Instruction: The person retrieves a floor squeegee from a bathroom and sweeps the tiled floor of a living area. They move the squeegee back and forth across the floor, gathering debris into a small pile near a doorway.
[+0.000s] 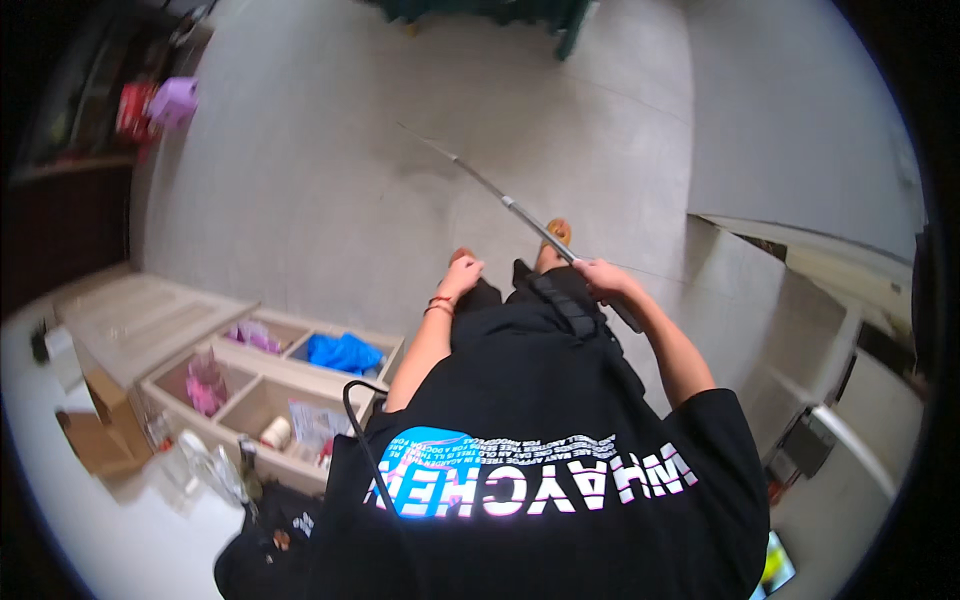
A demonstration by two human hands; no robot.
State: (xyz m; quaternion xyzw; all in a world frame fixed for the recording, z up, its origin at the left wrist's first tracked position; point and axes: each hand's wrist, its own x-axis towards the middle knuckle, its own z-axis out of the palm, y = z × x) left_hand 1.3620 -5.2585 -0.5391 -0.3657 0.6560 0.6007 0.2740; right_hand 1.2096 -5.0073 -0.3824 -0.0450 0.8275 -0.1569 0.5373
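My right hand [603,278], out in front of my right thigh, is wrapped round a silver telescopic rod [487,184]. The rod slants forward and left over the floor, thinning in steps to a fine tip. Its thicker dark end shows behind the hand, beside my right leg. My left hand [463,273] is in front of my left thigh, apart from the rod. Its fingers are curled together, and anything inside them is hidden. A reddish band [439,303] circles the left wrist.
At my left stands an open drawer unit [255,362] holding a blue bag [343,352] and pink items. An open cardboard box [105,425] lies beyond it. Green cloth-covered furniture [480,10] stands ahead. A purple box [174,101] is far left. A grey panel [800,125] rises at right.
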